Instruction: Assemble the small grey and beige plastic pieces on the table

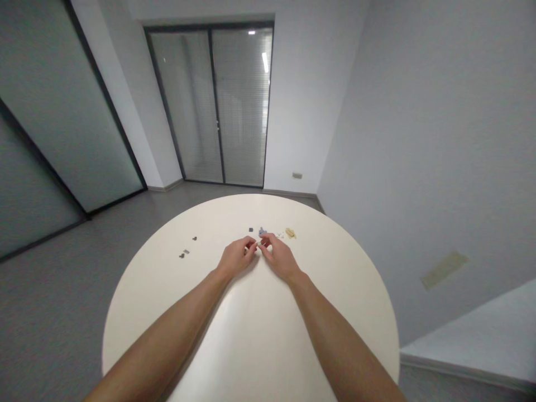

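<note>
Above the middle of the round table, my left hand (238, 257) and my right hand (280, 257) meet with their fingertips pinched together. Between them is a tiny pale piece (258, 243), too small to name and mostly covered by fingers. Just beyond my right fingers lies a little heap of blue-grey pieces (262, 230). Small white pieces (282, 235) and a pile of yellow pieces (290, 232) lie to its right. A small dark square piece (250, 229) rests beyond my left fingers.
The white round table (259, 346) carries a few more dark bits at its left, one farther back (195, 238) and another nearer (181, 255), beside a greyish piece (186, 251). Beyond stands a glass door (238, 111); a grey wall (419, 139) runs along the right.
</note>
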Action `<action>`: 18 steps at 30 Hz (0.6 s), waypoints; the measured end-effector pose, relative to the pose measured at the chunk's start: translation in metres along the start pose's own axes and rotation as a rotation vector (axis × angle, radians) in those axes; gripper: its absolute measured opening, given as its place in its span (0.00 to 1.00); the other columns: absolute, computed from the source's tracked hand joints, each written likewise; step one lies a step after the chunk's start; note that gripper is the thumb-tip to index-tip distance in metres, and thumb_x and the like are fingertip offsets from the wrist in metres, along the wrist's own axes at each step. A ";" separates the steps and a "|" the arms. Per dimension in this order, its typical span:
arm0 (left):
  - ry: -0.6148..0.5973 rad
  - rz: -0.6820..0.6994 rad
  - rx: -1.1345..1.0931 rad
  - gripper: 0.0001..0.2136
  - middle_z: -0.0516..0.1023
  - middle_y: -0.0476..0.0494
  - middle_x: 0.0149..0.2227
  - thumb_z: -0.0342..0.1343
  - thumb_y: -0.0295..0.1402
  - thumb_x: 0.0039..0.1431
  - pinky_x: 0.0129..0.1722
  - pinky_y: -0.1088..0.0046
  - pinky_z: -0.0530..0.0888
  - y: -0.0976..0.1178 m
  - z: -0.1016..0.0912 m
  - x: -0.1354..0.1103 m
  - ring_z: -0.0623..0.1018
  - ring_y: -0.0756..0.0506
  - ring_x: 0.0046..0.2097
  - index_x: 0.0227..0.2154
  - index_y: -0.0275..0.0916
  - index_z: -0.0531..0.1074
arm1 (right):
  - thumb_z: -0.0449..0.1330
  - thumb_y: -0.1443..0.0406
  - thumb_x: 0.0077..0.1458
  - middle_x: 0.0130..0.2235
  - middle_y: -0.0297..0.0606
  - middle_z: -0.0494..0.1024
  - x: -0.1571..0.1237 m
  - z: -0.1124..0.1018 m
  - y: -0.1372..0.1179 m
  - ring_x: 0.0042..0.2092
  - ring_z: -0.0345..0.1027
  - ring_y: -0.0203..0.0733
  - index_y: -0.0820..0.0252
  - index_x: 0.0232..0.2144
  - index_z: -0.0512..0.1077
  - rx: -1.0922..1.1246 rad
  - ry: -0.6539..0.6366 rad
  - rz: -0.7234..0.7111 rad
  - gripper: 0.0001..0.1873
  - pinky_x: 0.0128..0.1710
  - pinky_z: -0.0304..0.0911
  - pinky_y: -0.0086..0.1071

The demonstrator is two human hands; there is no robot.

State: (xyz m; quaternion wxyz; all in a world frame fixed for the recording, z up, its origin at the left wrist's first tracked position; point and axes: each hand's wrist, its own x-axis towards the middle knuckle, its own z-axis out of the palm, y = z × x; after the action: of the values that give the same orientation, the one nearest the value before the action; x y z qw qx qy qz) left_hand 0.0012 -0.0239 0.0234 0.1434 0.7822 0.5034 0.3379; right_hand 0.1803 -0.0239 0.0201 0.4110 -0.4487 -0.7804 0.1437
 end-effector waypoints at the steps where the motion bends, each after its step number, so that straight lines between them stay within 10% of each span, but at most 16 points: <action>1: -0.001 -0.005 -0.002 0.13 0.81 0.50 0.36 0.47 0.41 0.65 0.35 0.73 0.69 0.000 0.000 0.000 0.77 0.47 0.35 0.40 0.45 0.74 | 0.56 0.63 0.63 0.40 0.37 0.78 0.000 0.000 0.000 0.42 0.71 0.41 0.56 0.49 0.68 -0.002 0.004 -0.004 0.12 0.45 0.63 0.34; 18: 0.019 0.070 -0.064 0.13 0.80 0.50 0.37 0.51 0.35 0.61 0.37 0.74 0.72 -0.002 0.000 0.000 0.77 0.49 0.37 0.48 0.44 0.70 | 0.53 0.63 0.65 0.41 0.37 0.76 0.000 -0.001 -0.001 0.42 0.69 0.40 0.56 0.43 0.71 0.021 0.039 -0.054 0.08 0.45 0.62 0.34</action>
State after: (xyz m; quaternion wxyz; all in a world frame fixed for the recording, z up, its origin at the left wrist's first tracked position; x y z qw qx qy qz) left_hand -0.0003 -0.0233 0.0221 0.1514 0.7910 0.4661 0.3661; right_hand 0.1804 -0.0240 0.0210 0.4348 -0.4258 -0.7824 0.1320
